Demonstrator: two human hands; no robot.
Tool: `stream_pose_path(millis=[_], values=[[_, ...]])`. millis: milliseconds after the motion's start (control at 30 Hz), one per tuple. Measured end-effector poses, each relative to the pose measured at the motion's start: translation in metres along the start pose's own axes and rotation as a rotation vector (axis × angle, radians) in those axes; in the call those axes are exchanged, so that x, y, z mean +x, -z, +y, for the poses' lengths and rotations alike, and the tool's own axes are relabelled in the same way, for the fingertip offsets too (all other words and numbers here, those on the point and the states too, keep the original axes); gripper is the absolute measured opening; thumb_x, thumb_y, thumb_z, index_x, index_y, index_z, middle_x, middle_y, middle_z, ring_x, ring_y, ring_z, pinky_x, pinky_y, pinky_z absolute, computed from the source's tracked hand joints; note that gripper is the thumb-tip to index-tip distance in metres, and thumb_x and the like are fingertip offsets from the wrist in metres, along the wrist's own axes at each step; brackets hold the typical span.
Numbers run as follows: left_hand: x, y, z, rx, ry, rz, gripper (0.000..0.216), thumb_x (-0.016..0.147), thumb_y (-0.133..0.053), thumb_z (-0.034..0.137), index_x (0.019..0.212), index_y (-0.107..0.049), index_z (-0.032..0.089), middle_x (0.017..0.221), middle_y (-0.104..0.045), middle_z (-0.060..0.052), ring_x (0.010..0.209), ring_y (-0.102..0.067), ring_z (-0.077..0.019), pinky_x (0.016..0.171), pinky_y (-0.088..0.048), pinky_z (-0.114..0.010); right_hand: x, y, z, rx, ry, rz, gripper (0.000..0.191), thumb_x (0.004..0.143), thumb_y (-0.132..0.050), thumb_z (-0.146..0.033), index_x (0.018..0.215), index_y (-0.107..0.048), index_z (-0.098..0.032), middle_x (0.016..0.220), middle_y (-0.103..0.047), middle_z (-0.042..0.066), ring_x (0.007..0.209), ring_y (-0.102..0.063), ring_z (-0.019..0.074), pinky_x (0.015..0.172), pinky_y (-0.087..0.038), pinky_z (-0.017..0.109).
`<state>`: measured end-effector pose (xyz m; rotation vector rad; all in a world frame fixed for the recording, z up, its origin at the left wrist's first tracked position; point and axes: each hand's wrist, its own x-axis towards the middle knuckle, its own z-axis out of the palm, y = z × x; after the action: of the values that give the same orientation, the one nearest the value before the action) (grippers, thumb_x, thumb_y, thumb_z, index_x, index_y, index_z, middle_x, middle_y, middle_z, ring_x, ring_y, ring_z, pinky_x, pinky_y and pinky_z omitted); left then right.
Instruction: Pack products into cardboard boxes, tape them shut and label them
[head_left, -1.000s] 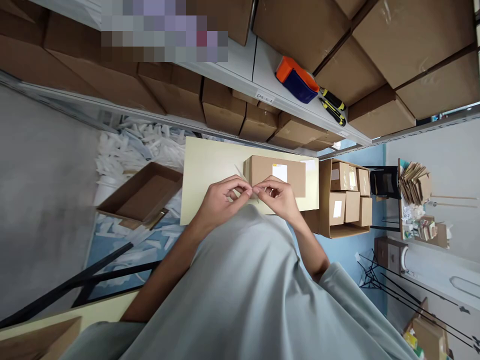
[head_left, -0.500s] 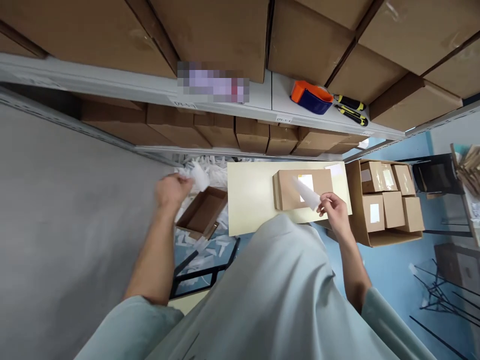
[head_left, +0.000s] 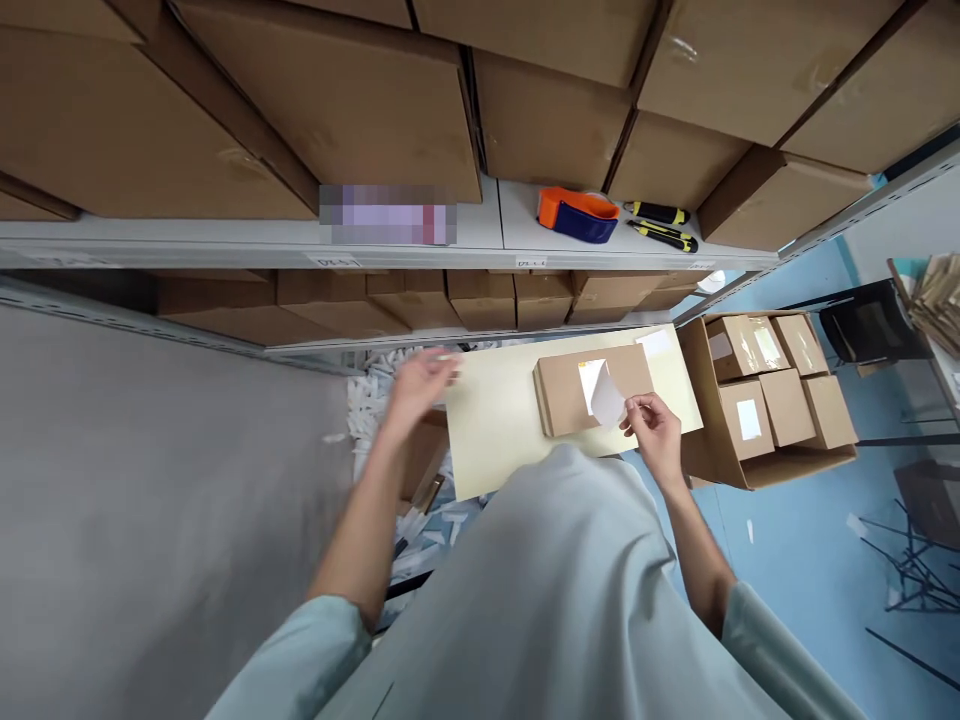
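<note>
My right hand (head_left: 654, 432) pinches a thin white label (head_left: 608, 402) by its edge. The label curls in front of a closed cardboard box (head_left: 555, 395) lying on the cream tabletop (head_left: 491, 420). Another white label (head_left: 592, 378) with a small orange mark shows on the box top. My left hand (head_left: 421, 390) hangs over the table's left edge, slightly blurred, fingers stretched toward the box with nothing seen in them. Below it, an open brown box (head_left: 424, 450) sits among white paper scraps (head_left: 364, 415), partly hidden by my forearm.
A large carton (head_left: 690, 410) of smaller boxes stands right of the table. Above, a metal shelf (head_left: 480, 245) carries cardboard boxes, an orange-and-blue tape dispenser (head_left: 577, 215) and two yellow-and-black cutters (head_left: 660, 226). A grey wall (head_left: 150, 500) is at left.
My left hand has let go of a white paper piece and moved right toward the table. The label in my right hand has swung down and left. The view has shifted.
</note>
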<state>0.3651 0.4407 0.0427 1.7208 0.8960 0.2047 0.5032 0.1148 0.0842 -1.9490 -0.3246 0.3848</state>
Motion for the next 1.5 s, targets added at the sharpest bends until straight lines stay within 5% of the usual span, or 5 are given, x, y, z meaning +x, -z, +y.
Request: stream_pose_path(millis=[233,467,833,1167,1500], values=[[-0.067,-0.142,0.028,-0.738,0.172,-0.293,0.074,0.071,-0.098,0.084,0.098,-0.075,0.019,0.108,-0.089,-0.017,0.103,-0.088,-0.0318,0.107,-0.071,-0.052,0.007,-0.007,0.017,-0.493,0.659,-0.179,0.029,0.119,-0.058,-0.035,0.104,-0.080,-0.025,0.096,-0.081,0.007,0.075,-0.076,0.0165,0.069,-0.062,0.029],[-0.077,-0.173,0.022,-0.705,0.249,-0.085,0.070,0.058,-0.105,0.075,0.092,-0.078,0.020,0.089,-0.084,-0.008,0.091,-0.085,-0.0293,0.093,-0.075,-0.047,0.022,0.002,0.060,-0.767,0.984,-0.300,0.020,0.119,-0.066,-0.023,0.108,-0.082,-0.022,0.095,-0.082,0.004,0.076,-0.076,0.0138,0.067,-0.052,0.027],[-0.083,-0.226,0.023,-0.624,0.311,0.244,0.044,0.066,-0.095,0.056,0.087,-0.074,0.023,0.085,-0.077,-0.003,0.084,-0.076,-0.0224,0.081,-0.071,-0.037,0.067,0.051,0.083,-0.163,0.445,-0.499,0.025,0.114,-0.077,-0.043,0.103,-0.091,-0.025,0.100,-0.084,0.007,0.084,-0.076,0.0174,0.074,-0.063,0.030],[-0.098,-0.247,0.028,-0.452,0.188,0.113,0.039,0.080,-0.088,0.059,0.086,-0.072,0.024,0.085,-0.079,-0.005,0.086,-0.076,-0.0237,0.084,-0.068,-0.038,0.127,0.059,0.095,0.126,-0.267,-0.633,0.046,0.079,-0.094,-0.067,0.087,-0.085,-0.023,0.068,-0.064,-0.002,0.061,-0.049,0.0131,0.060,-0.050,0.030],[-0.129,-0.288,0.040,0.152,-0.100,-0.061,0.024,0.104,-0.058,0.038,0.099,-0.080,0.029,0.103,-0.086,-0.002,0.093,-0.080,-0.0223,0.081,-0.062,-0.032,0.113,0.099,0.138,0.124,-0.471,-0.681,0.047,0.072,-0.092,-0.067,0.080,-0.072,-0.025,0.058,-0.058,-0.006,0.055,-0.048,0.0127,0.056,-0.037,0.028]])
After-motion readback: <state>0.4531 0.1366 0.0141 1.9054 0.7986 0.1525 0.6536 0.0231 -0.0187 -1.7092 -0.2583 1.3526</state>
